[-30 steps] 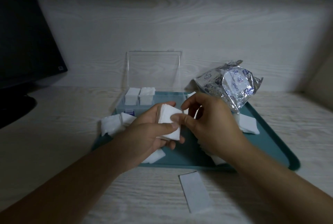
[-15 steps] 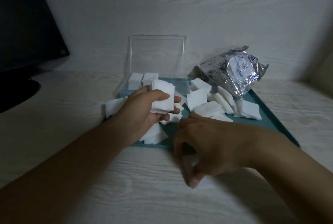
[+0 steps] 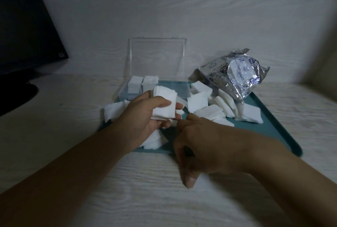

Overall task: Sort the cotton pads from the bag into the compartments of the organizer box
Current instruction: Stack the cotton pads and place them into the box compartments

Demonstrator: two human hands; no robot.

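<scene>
My left hand (image 3: 144,117) grips a stack of white cotton pads (image 3: 165,104) above the front left of the teal tray (image 3: 269,135). Behind it stands the clear organizer box (image 3: 182,89) with its lid up; two back-left compartments hold upright pads (image 3: 135,84). The crumpled silver bag (image 3: 237,77) lies at the tray's back right, with loose pads (image 3: 198,101) spilled before it. My right hand (image 3: 206,144) is down on the table in front of the tray, thumb and curled fingers closing on a single pad (image 3: 202,178) that is mostly hidden under it.
A dark monitor (image 3: 27,35) and its base stand at the far left. More loose pads lie at the tray's left edge (image 3: 114,111) and under my left hand (image 3: 155,141). The pale wooden table (image 3: 73,135) meets a wall behind the tray.
My right hand left the stack and dropped to the single pad on the table in front of the tray. My left hand kept the stack and lifted it slightly toward the box.
</scene>
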